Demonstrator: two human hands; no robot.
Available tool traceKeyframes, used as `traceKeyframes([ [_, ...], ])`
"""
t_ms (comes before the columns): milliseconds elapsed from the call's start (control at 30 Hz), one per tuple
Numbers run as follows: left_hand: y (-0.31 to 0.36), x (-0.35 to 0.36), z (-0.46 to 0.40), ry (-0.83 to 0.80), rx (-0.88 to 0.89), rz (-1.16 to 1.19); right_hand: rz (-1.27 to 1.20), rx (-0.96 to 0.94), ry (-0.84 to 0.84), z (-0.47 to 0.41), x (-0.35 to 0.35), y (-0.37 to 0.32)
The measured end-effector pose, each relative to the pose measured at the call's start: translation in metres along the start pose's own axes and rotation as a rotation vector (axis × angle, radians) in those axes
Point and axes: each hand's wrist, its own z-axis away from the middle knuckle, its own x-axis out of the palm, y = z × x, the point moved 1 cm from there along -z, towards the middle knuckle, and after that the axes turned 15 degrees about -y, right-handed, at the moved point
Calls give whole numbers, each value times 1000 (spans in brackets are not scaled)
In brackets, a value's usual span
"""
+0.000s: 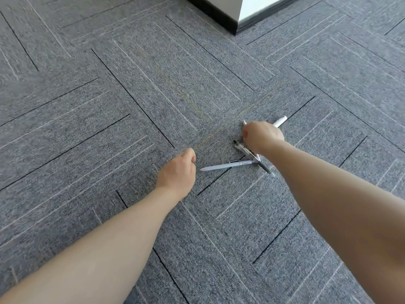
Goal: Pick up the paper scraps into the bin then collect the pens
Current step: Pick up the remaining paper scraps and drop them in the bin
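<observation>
Pens lie in a small cluster on the grey carpet floor (153, 95), right of centre in the head view. A pale grey pen (228, 166) lies flat, tip pointing left, its far end running under a dark clear-bodied pen (252, 154) that crosses it at an angle. A white pen (280, 121) pokes out from behind the right hand (263, 134); its capped end points up-right, and another white tip shows just left of the knuckles.

Right hand is down over the top of the cluster, fingers curled under, back of hand to camera. Grip looks closed around the white pen, but fingertips are hidden so contact w/ the other pens can't be told. A red nail shows at the hand's left edge.

Left hand (178, 172) sits just left of the pale grey pen's tip, near but not touching. Fingers loosely curled into a soft fist, nothing seen in it.

Both forearms bare, reaching in from the bottom corners. A white wall corner w/ dark skirting (219, 14) stands at top, well apart from the pens.
</observation>
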Motion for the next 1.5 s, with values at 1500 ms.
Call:
traceKeyframes([
  [1500, 305, 37, 104, -84, 653, 238, -1213, 147, 793, 371, 57, 122],
])
